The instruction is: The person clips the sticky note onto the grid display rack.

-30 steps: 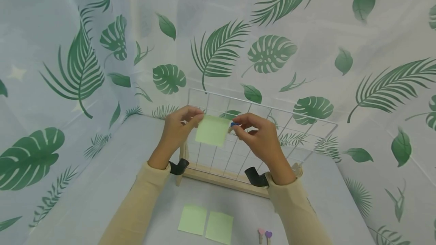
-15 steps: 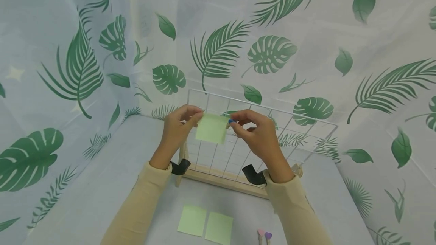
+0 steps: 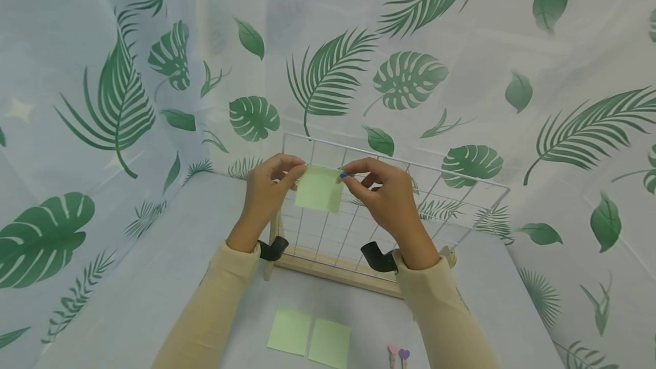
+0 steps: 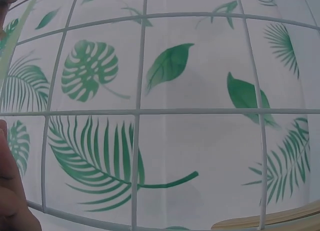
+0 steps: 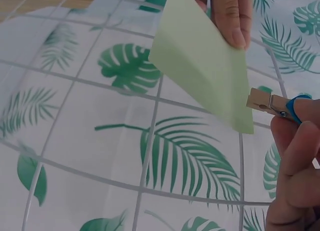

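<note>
A pale green sticky note hangs in front of the upper part of a white wire grid. My left hand pinches the note by its upper left corner between thumb and fingers. My right hand pinches a small wooden clothespin with a blue top, right at the note's upper right edge. In the right wrist view the clothespin's wooden tip points at the note, and the left fingers show at the note's far edge. The left wrist view shows mostly grid.
The grid stands on a wooden base. On the white table in front lie two more green notes, a left one and a right one. To their right are a pink heart clothespin and a purple one. Leaf-patterned cloth surrounds the table.
My right hand has moved left and slightly up, bringing the blue-topped clothespin to the note's upper right edge. The note has risen a little in my left hand.
</note>
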The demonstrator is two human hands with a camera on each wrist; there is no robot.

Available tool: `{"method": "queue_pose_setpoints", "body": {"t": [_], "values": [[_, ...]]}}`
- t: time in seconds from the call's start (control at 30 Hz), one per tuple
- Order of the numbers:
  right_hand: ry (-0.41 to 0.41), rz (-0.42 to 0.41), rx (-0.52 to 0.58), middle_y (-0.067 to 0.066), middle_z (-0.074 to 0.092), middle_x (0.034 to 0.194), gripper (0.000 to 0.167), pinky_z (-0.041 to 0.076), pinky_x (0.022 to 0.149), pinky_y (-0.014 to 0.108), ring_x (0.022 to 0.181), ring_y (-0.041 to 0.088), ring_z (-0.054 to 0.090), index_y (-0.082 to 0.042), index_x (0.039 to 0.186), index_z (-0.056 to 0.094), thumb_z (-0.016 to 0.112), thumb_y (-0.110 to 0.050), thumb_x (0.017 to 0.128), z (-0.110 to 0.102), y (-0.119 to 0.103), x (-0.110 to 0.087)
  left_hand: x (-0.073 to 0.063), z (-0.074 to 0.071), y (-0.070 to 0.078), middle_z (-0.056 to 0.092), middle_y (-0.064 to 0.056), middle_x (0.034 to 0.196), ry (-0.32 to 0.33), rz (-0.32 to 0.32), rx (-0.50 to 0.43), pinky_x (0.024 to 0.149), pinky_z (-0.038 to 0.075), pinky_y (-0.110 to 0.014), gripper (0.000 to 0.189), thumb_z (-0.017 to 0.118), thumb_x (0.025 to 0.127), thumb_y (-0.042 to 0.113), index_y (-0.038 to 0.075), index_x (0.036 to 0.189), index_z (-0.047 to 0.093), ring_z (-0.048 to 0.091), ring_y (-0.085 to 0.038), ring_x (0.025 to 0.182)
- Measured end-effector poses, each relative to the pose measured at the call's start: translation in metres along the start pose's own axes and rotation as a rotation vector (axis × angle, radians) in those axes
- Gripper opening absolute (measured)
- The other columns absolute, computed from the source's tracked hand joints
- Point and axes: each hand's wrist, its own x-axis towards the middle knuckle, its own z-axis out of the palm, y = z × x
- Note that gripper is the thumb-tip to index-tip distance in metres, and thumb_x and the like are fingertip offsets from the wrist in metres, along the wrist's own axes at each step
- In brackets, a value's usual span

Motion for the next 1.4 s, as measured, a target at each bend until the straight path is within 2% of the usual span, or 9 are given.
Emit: {"method": "queue_pose_setpoints", "body": {"t": [0.23, 0.47, 0.6, 0.73, 0.9, 1.1, 1.27, 1.4], "values": [[0.033, -0.054, -0.005, 0.015, 0.08, 0.1, 0.008, 0.04, 0.051, 0.017, 0.059, 0.024, 0.068, 0.0, 0.103, 0.079, 0.077, 0.004, 0.097, 0.005, -0.003, 0.005, 0.001, 0.001, 0.0, 0.079, -0.01, 0.099, 0.014, -0.022, 0.014, 0.059, 0.049, -0.022, 0.014, 0.078, 0.102, 0.016, 0.003, 0.108, 0.078, 0.069, -0.02, 0.069], [0.095, -0.099, -0.006, 0.017, 0.08, 0.095, 0.006, 0.039, 0.046, 0.014, 0.048, 0.024, 0.063, 0.003, 0.101, 0.08, 0.077, 0.005, 0.097, 0.011, -0.003, 0.01, 0.002, 0.004, 0.002, 0.08, -0.01, 0.098, 0.039, -0.026, 0.023, 0.055, 0.048, -0.021, 0.014, 0.078, 0.102, 0.016, 0.003, 0.107, 0.079, 0.069, -0.018, 0.067], [0.103, -0.129, -0.063, 0.018, 0.081, 0.097, 0.006, 0.038, 0.046, 0.014, 0.046, 0.023, 0.063, 0.003, 0.101, 0.081, 0.077, 0.005, 0.097, 0.013, -0.006, 0.014, 0.002, 0.007, 0.002, 0.08, -0.011, 0.098, 0.062, -0.018, 0.033, 0.054, 0.048, -0.019, 0.013, 0.079, 0.101, 0.015, 0.002, 0.105, 0.079, 0.066, -0.014, 0.063], [0.095, -0.156, -0.108, 0.019, 0.081, 0.097, 0.006, 0.04, 0.045, 0.015, 0.044, 0.022, 0.062, 0.004, 0.102, 0.081, 0.076, 0.005, 0.098, 0.016, -0.009, 0.019, 0.002, 0.009, 0.002, 0.08, -0.012, 0.098, 0.083, -0.003, 0.034, 0.053, 0.049, -0.018, 0.013, 0.079, 0.1, 0.015, 0.002, 0.104, 0.079, 0.063, -0.012, 0.06], [0.056, -0.143, -0.152, 0.016, 0.082, 0.097, 0.007, 0.045, 0.045, 0.022, 0.044, 0.02, 0.061, 0.003, 0.103, 0.081, 0.076, 0.002, 0.099, 0.02, -0.012, 0.025, 0.003, 0.011, 0.0, 0.081, -0.012, 0.098, 0.106, 0.025, 0.036, 0.052, 0.048, -0.018, 0.012, 0.08, 0.099, 0.012, 0.0, 0.103, 0.079, 0.062, -0.011, 0.058], [0.023, -0.141, -0.211, 0.017, 0.081, 0.097, 0.007, 0.052, 0.046, 0.031, 0.044, 0.02, 0.063, 0.003, 0.103, 0.081, 0.077, -0.001, 0.099, 0.023, -0.016, 0.03, 0.002, 0.013, 0.0, 0.08, -0.013, 0.099, 0.111, 0.047, 0.063, 0.052, 0.049, -0.019, 0.012, 0.08, 0.1, 0.013, 0.001, 0.103, 0.079, 0.064, -0.016, 0.057], [0.001, -0.143, -0.251, 0.019, 0.081, 0.098, 0.009, 0.053, 0.046, 0.031, 0.044, 0.021, 0.064, 0.004, 0.104, 0.081, 0.077, -0.002, 0.1, 0.025, -0.016, 0.032, 0.002, 0.014, -0.001, 0.08, -0.012, 0.097, 0.115, 0.06, 0.093, 0.048, 0.045, -0.021, 0.013, 0.078, 0.101, 0.016, 0.003, 0.104, 0.08, 0.066, -0.02, 0.057], [-0.015, -0.108, -0.264, 0.019, 0.081, 0.101, 0.012, 0.052, 0.046, 0.031, 0.046, 0.021, 0.066, 0.005, 0.108, 0.081, 0.077, -0.003, 0.1, 0.025, -0.019, 0.033, 0.003, 0.014, -0.002, 0.08, -0.012, 0.098, 0.129, 0.074, 0.098, 0.05, 0.045, -0.021, 0.015, 0.078, 0.101, 0.017, 0.003, 0.106, 0.079, 0.065, -0.021, 0.056]]}}
